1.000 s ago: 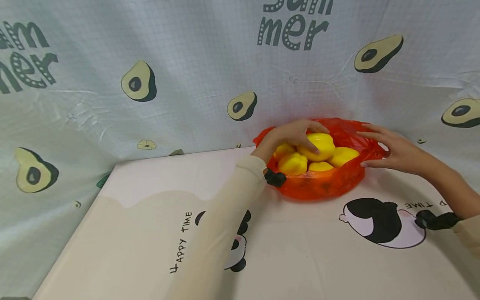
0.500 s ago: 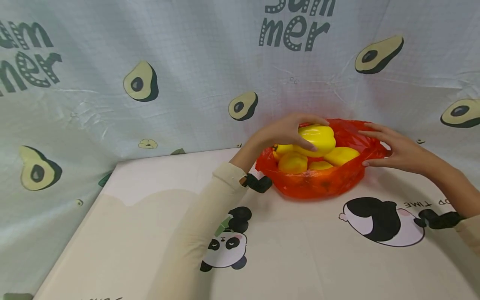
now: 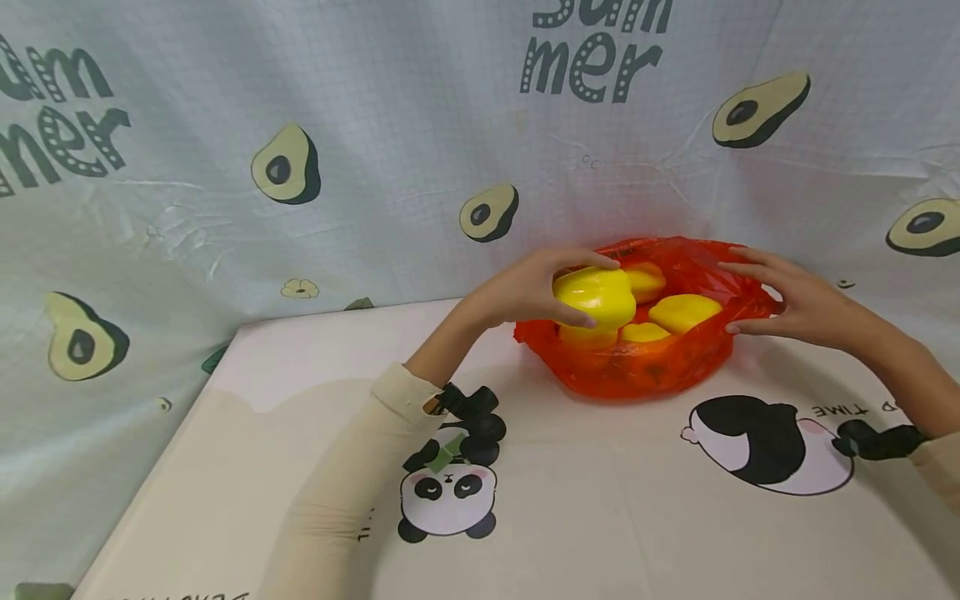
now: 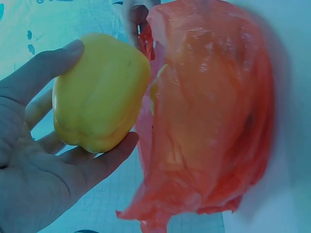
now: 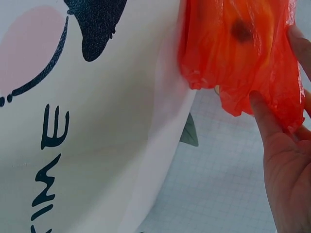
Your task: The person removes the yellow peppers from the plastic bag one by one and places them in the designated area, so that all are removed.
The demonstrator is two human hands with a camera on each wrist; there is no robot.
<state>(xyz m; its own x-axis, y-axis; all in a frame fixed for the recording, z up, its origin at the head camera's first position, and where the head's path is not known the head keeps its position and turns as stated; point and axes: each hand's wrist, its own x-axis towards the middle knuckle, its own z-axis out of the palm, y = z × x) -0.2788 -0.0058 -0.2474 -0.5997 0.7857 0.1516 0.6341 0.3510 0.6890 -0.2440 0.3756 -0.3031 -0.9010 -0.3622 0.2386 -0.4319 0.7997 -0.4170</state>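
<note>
A yellow bell pepper (image 3: 596,296) is gripped by my left hand (image 3: 517,290) over the left side of a red plastic bag (image 3: 645,375). Thumb and fingers curve round the pepper's sides, as the left wrist view shows. Several more yellow peppers (image 3: 685,313) lie inside the bag, some partly hidden by its front wall. At the bag's right edge, my right hand (image 3: 813,308) holds the side of the opening. In the right wrist view its thumb (image 5: 265,114) lies against the red plastic, the fingers on the other side.
The bag stands at the back of the table, on a pale cloth (image 3: 585,517) printed with a panda and other drawings. Directly behind it hangs a light curtain (image 3: 390,167) with avocado prints.
My left hand has lifted the pepper from the pile and drawn it leftward, uncovering another pepper behind. My right hand has stayed at the bag's edge.
</note>
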